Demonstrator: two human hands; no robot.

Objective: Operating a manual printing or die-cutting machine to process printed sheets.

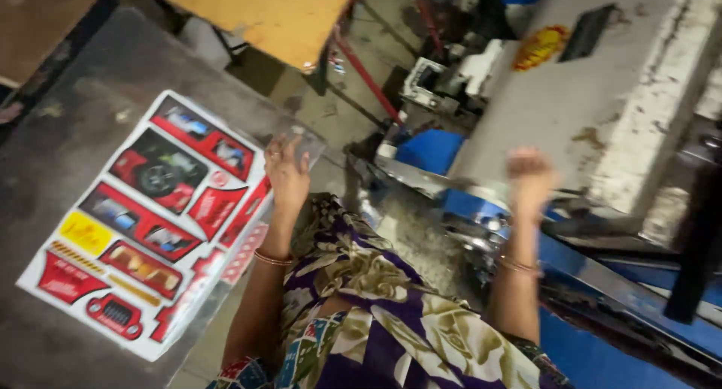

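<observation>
Machine (571, 111): large, grey, stained top, blue frame below; fills the right side of the view.
Table (60, 171): dark, worn; fills the left side.
Sticker sheet (150, 224): white, printed with red, black and yellow shapes; lies flat on the table, its right edge at the table's edge.
Clear film (307, 142): small, transparent; at the sheet's upper right corner.
Left hand (287, 175): bangle at wrist; fingers pinch the film, palm over the sheet's corner.
Right hand (531, 180): blurred, raised at the machine's front edge; grip cannot be told.
</observation>
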